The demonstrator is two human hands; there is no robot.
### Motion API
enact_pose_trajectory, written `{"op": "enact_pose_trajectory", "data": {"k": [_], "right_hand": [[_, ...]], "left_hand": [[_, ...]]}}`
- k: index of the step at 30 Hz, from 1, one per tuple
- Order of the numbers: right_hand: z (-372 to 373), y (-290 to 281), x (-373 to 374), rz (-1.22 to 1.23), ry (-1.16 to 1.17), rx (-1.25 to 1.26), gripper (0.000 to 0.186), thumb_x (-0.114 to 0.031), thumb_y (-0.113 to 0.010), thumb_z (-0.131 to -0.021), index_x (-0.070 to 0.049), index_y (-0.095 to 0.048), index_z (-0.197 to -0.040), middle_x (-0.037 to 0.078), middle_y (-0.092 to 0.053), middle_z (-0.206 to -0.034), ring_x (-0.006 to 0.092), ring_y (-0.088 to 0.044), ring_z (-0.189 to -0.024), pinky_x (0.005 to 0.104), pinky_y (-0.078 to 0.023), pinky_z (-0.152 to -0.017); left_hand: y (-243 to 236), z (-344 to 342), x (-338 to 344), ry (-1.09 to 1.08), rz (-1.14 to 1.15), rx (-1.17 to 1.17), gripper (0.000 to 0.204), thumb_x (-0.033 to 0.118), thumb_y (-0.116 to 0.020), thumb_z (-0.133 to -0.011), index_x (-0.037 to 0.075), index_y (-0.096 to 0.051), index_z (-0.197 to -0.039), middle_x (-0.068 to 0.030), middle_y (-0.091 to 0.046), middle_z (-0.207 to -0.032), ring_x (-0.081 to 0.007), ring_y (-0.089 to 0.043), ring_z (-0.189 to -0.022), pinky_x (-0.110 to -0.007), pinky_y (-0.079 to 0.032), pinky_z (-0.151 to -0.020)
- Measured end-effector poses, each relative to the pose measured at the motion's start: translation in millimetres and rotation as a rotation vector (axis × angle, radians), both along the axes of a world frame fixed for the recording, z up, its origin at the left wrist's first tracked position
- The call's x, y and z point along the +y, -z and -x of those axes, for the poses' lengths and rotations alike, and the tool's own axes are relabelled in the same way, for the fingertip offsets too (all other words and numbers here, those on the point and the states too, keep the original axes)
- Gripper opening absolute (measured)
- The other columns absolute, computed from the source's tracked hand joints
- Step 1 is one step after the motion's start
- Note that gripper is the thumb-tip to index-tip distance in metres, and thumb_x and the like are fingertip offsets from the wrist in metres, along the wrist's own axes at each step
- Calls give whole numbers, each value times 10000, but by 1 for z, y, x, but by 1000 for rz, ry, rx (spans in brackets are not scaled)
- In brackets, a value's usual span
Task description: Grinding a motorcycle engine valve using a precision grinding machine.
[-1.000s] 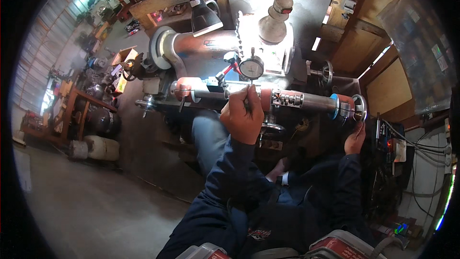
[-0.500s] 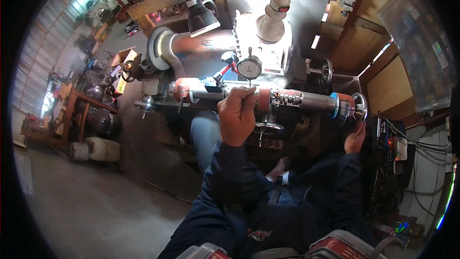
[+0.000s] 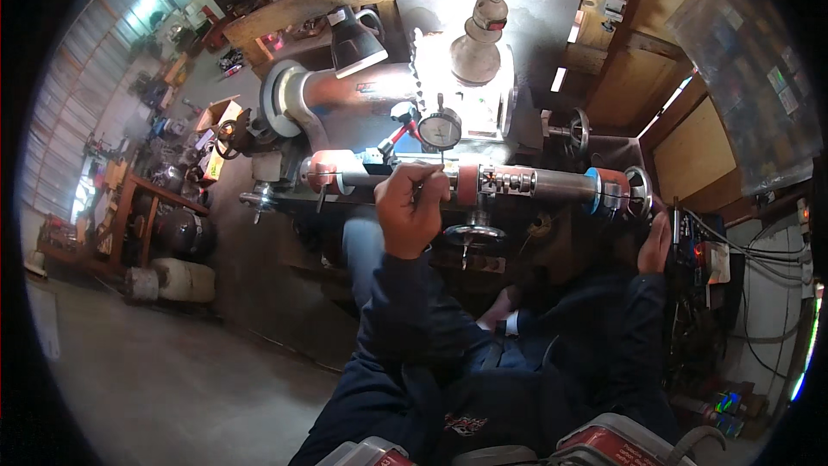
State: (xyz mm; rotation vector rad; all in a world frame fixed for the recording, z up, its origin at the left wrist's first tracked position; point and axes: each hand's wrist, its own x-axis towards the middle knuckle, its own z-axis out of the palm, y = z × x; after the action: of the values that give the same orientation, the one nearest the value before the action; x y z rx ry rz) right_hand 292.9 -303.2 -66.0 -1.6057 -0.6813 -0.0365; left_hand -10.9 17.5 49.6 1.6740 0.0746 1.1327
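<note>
My left hand (image 3: pixel 409 210) is closed, thumb and fingers pinched together at the near side of a horizontal steel bar (image 3: pixel 562 183). Whatever the fingertips hold, if anything, is hidden. Just above them a round dial indicator (image 3: pixel 441 129) points its stem down toward the bar; a red and black holder arm (image 3: pixel 399 135) joins it from the left. To the right of this hand sit a red collar (image 3: pixel 467 185) and a coil spring (image 3: pixel 516 180) on the bar. My right hand (image 3: pixel 655 244) is open, fingers stretched, beside the chrome handwheel (image 3: pixel 639 192) at the bar's right end.
Behind the bar stands a grinding machine with a red-brown cylindrical housing (image 3: pixel 358 86) and a brightly lit grey lamp fitting (image 3: pixel 476 52). A black lamp (image 3: pixel 355 41) sits above the housing. Below the bar is a second handwheel (image 3: pixel 473 234). Cables (image 3: pixel 759 250) hang at the right wall.
My right hand has come away from the right-end handwheel, its fingers straightening. My left hand has drawn slightly left and down, still pinched. The whole view has shifted a little.
</note>
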Motion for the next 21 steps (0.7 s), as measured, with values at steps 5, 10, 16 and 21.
{"op": "enact_pose_trajectory", "data": {"k": [5,10,16,21], "right_hand": [[-36,7,1,443,56,-240,225,-147,-563,-971,-3,-634,-1129,156,-645,-1121,247,-616,-1096,348,-471,-910],[-38,13,6,433,18,3,203,-19,-601,-906,13,-632,-1105,149,-680,-1031,231,-657,-1006,344,-490,-864],[-21,-32,-30,598,-29,-71,172,-12,-621,-907,28,-646,-1072,133,-682,-969,200,-643,-931,320,-486,-846],[-25,-59,-17,407,-24,-164,122,-62,-603,-956,22,-658,-1024,52,-675,-895,122,-590,-859,288,-477,-809]], "left_hand": [[6,-18,-23,-615,-189,-509,235,229,-524,-1027,24,-455,-934,-65,-508,-631,-136,-532,-534,-266,-469,-515],[16,-15,5,-667,-22,-556,137,127,-485,-1027,7,-460,-967,-83,-554,-681,-163,-580,-588,-283,-493,-556],[26,0,21,-865,61,-412,194,188,-503,-1035,11,-482,-958,-74,-571,-717,-109,-488,-590,-262,-475,-592],[27,-7,18,-772,57,-519,211,216,-506,-1037,15,-493,-976,-74,-569,-706,-99,-492,-575,-237,-459,-558]]}}
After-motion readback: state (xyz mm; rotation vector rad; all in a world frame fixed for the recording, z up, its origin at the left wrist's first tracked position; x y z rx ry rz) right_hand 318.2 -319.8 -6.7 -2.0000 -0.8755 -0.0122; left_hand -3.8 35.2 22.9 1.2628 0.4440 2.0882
